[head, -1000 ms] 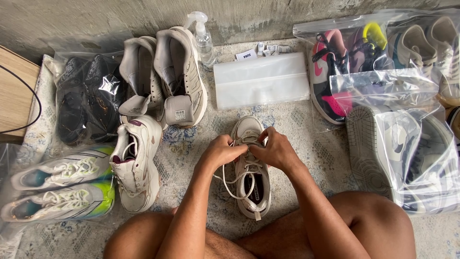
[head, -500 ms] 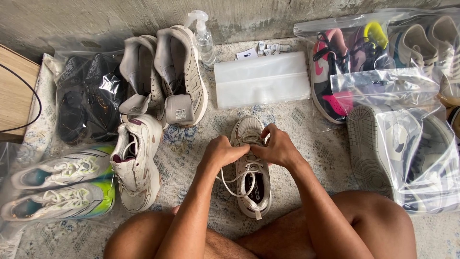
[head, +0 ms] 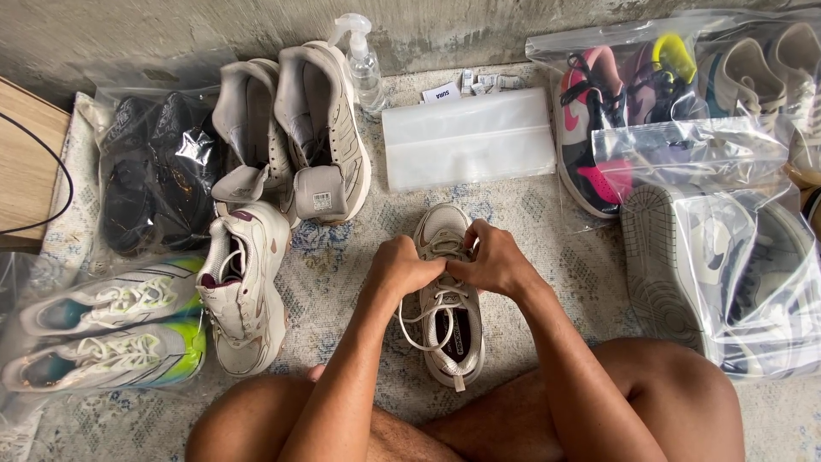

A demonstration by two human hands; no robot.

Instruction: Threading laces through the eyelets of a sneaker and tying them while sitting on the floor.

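A beige sneaker [head: 448,318] lies on the patterned rug in front of my crossed legs, toe pointing away. My left hand [head: 409,265] and my right hand [head: 493,261] meet over its upper eyelets, each pinching the white laces [head: 421,315]. A loose loop of lace hangs off the shoe's left side. Its matching sneaker [head: 245,285] lies to the left, open and unlaced.
Two beige sneakers [head: 295,137] stand near a spray bottle [head: 362,62] by the wall. A stack of clear zip bags [head: 468,140] lies ahead. Bagged shoes sit right [head: 684,205] and left [head: 150,175]; white-green sneakers [head: 107,334] at far left beside a wooden board [head: 26,171].
My hands have stayed over the eyelets, shifting slightly as the fingers work the laces; the lace loop on the left has changed shape a little.
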